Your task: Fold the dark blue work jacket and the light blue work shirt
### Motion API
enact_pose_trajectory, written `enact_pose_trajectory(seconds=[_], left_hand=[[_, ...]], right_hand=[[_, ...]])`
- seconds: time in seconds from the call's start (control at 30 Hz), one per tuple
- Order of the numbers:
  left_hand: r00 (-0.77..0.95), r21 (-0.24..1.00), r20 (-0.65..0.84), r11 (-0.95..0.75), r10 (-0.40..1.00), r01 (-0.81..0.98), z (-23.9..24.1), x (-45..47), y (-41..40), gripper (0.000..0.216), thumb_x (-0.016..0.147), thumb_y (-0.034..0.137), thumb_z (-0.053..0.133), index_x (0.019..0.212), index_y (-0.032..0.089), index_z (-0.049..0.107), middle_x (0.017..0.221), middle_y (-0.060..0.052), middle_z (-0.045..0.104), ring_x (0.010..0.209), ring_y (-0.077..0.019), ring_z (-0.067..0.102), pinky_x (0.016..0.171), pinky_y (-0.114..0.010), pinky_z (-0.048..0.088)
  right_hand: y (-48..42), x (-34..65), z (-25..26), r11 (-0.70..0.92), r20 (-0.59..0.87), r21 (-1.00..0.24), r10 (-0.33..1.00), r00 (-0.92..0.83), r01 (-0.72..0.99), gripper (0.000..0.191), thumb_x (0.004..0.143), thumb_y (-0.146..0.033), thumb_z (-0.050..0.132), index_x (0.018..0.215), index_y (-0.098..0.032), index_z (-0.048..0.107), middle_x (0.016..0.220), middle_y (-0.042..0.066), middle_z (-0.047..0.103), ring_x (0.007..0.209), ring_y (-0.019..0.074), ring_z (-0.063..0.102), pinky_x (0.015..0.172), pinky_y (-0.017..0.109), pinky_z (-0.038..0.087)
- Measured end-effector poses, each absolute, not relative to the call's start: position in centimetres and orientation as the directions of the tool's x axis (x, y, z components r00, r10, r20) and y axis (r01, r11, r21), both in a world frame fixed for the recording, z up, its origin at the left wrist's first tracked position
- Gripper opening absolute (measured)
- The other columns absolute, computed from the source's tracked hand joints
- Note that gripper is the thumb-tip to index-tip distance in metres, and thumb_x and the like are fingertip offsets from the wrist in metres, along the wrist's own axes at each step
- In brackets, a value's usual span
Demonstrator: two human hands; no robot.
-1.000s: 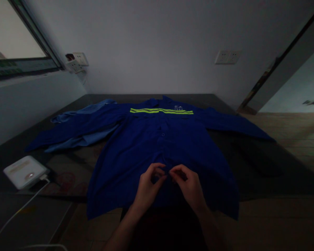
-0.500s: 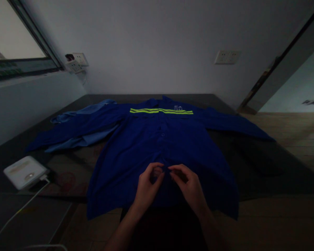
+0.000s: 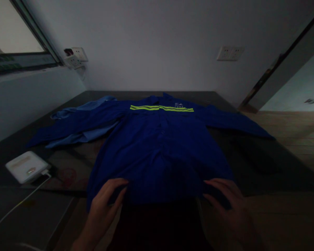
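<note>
Blue work jacket is spread out on the dark table, hem toward the wearer of the camera and collar up at twelve o'clock, so call its middle the center of the dial. Big change from half a second ago: the hands were nearly together low on the front, and now they're well apart, so attention seems to have gone from the front middle out to the hem's two sides. Left hand sits around eight o'clock, finger and thumb curled with a small gap between the tips; right hand is around four, tips a bit wider. Too dark to tell if either one actually touches cloth. Texture-wise, a bit below nine there's a smooth, hard white box, rounded corners, thin white cable plugged in. Between nine and ten, soft crumpled pale-blue fabric pokes out from under the jacket sleeve. The jacket itself looks like matte woven stuff with soft creases, flat yellow-green stripes near twelve. Over at three, some dark, flat, longish thing, material unclear.
</note>
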State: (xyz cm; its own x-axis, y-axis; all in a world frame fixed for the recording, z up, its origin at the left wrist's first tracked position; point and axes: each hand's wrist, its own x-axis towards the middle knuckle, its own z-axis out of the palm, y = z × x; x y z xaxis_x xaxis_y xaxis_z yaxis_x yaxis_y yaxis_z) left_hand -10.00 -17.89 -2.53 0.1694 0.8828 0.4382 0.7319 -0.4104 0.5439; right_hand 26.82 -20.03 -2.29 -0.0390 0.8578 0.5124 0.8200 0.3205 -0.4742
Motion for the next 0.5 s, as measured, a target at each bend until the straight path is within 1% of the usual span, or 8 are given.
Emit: enact_pose_trajectory(seconds=[0.07,0.1,0.13,0.2,0.33,0.43,0.5], left_hand=[[0.224,0.385,0.472,-0.428,0.853,0.818,-3.4,-12.9,-18.6,0.022,0.084,0.036,0.060,0.101,0.024,0.063,0.102,-0.005,0.067,0.095,-0.0222,0.063,0.086,-0.036,0.049],[0.256,0.309,0.463,-0.425,0.849,0.850,-3.9,-14.1,-18.8,0.027,0.081,0.040,0.062,0.104,0.025,0.063,0.106,-0.006,0.066,0.098,-0.0243,0.062,0.086,-0.039,0.048],[0.274,0.247,0.457,-0.417,0.846,0.875,-4.4,-15.1,-18.9,0.032,0.079,0.042,0.063,0.107,0.025,0.062,0.110,-0.007,0.065,0.100,-0.0261,0.061,0.086,-0.042,0.047],[0.303,0.164,0.435,-0.405,0.848,0.899,-5.2,-16.4,-19.0,0.036,0.080,0.041,0.062,0.113,0.026,0.060,0.116,-0.009,0.062,0.104,-0.0281,0.059,0.086,-0.044,0.047],[0.373,0.107,0.403,-0.448,0.836,0.888,-5.7,-17.6,-18.5,0.032,0.083,0.029,0.055,0.115,0.026,0.059,0.117,-0.008,0.061,0.104,-0.0255,0.059,0.085,-0.040,0.047],[0.415,0.112,0.344,-0.475,0.842,0.873,-5.4,-18.4,-18.5,0.039,0.081,0.021,0.051,0.120,0.027,0.057,0.122,-0.007,0.059,0.108,-0.0244,0.057,0.088,-0.038,0.047],[0.425,0.138,0.330,-0.489,0.843,0.861,-5.2,-18.7,-18.7,0.043,0.081,0.019,0.048,0.122,0.028,0.056,0.123,-0.007,0.058,0.110,-0.0242,0.056,0.090,-0.038,0.047]], right_hand=[[-20.5,28.7,-3.3,0.301,0.495,-0.363,0.864,-0.091,0.882,0.038,0.082,-0.049,0.059,0.112,-0.028,0.063,0.105,0.007,0.065,0.098,0.0272,0.060,0.084,0.042,0.047],[-20.7,29.5,-3.8,0.289,0.478,-0.322,0.872,-0.108,0.902,0.043,0.081,-0.052,0.059,0.115,-0.027,0.061,0.108,0.008,0.065,0.100,0.0283,0.059,0.085,0.043,0.046],[-20.8,30.1,-4.2,0.274,0.459,-0.292,0.880,-0.117,0.916,0.045,0.080,-0.053,0.058,0.117,-0.026,0.060,0.110,0.009,0.064,0.101,0.0289,0.058,0.085,0.044,0.046],[-20.8,31.1,-4.8,0.248,0.431,-0.259,0.895,-0.118,0.933,0.042,0.082,-0.051,0.055,0.115,-0.026,0.061,0.110,0.010,0.063,0.101,0.0288,0.058,0.084,0.044,0.045],[-20.5,32.0,-5.1,0.237,0.381,-0.205,0.913,-0.146,0.950,0.034,0.082,-0.041,0.056,0.113,-0.027,0.063,0.114,0.010,0.061,0.104,0.0281,0.056,0.083,0.043,0.046],[-20.5,32.6,-4.9,0.249,0.332,-0.173,0.926,-0.181,0.953,0.038,0.080,-0.034,0.058,0.118,-0.029,0.061,0.122,0.009,0.058,0.108,0.0273,0.054,0.085,0.042,0.046],[-20.5,33.4,-4.7,0.262,0.315,-0.172,0.928,-0.199,0.950,0.041,0.079,-0.033,0.058,0.120,-0.030,0.059,0.124,0.008,0.057,0.110,0.0267,0.054,0.086,0.042,0.046]])
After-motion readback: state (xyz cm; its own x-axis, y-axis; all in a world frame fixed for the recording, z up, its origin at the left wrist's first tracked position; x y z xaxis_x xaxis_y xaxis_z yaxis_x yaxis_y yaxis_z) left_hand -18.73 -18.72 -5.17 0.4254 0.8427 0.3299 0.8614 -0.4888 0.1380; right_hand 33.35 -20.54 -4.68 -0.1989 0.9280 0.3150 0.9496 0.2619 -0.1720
